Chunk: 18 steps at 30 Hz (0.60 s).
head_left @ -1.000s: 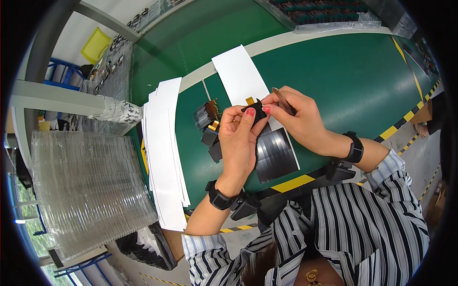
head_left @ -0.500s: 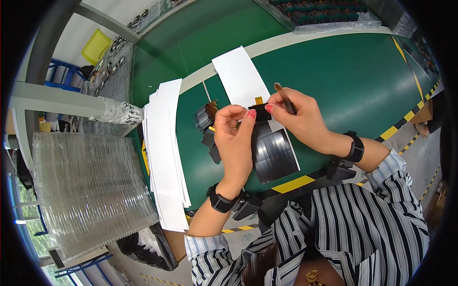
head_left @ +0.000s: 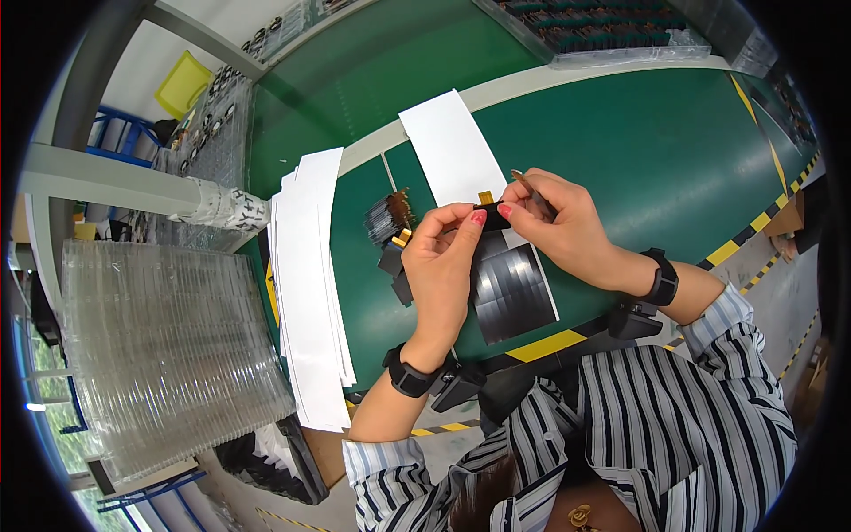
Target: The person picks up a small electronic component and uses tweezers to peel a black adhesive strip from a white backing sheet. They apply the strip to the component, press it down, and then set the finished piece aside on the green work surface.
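Between my hands is a small flat black part (head_left: 493, 219) with a gold flex tab (head_left: 485, 197) on its far edge. My left hand (head_left: 443, 253) pinches its left end between thumb and fingers. At the right end, my right hand (head_left: 560, 217) has thumb and forefinger closed on it. That hand also keeps a thin brown tweezer-like tool (head_left: 534, 193) tucked across its fingers, tip pointing away. Just below the part lies a dark sheet of glossy strips (head_left: 514, 297). Left of my left hand are several black pieces (head_left: 390, 259) with gold tabs and a pile of thin dark parts (head_left: 388, 216).
A white sheet (head_left: 450, 142) lies on the green table (head_left: 620, 133) beyond my hands. Stacked white sheets (head_left: 306, 284) line the left side, beside ribbed clear plastic trays (head_left: 173, 346). A parts tray (head_left: 612, 35) stands at the far edge. Yellow-black tape (head_left: 550, 344) marks the near edge.
My left fingers have closed in on the left end of the black part, and that hand has shifted slightly right. The tool in my right hand has tipped lower.
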Motion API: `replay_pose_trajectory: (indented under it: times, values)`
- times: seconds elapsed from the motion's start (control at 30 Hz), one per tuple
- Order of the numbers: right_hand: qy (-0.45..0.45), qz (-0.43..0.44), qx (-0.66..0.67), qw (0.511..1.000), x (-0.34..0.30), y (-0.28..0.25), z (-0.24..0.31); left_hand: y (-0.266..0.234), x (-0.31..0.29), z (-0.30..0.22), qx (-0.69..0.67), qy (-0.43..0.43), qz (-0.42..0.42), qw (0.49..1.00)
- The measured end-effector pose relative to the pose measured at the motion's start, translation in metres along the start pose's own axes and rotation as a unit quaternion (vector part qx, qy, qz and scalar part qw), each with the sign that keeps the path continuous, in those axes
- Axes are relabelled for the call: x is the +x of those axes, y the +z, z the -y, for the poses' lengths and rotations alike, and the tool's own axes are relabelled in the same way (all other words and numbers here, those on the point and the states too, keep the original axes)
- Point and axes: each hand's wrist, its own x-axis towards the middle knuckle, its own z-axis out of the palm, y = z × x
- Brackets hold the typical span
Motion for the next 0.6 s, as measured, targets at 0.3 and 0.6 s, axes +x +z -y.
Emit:
replay_pose_trajectory:
  times: [0.3,0.6]
  values:
    - [-0.012,0.025,0.005,1.000,0.001,-0.001,0.000,-0.002,0.000,0.003,-0.052,-0.041,0.045,0.997]
    - [0.064,-0.030,-0.089,0.994,0.021,-0.046,-0.004,0.001,0.001,0.006,-0.070,-0.065,0.052,0.994]
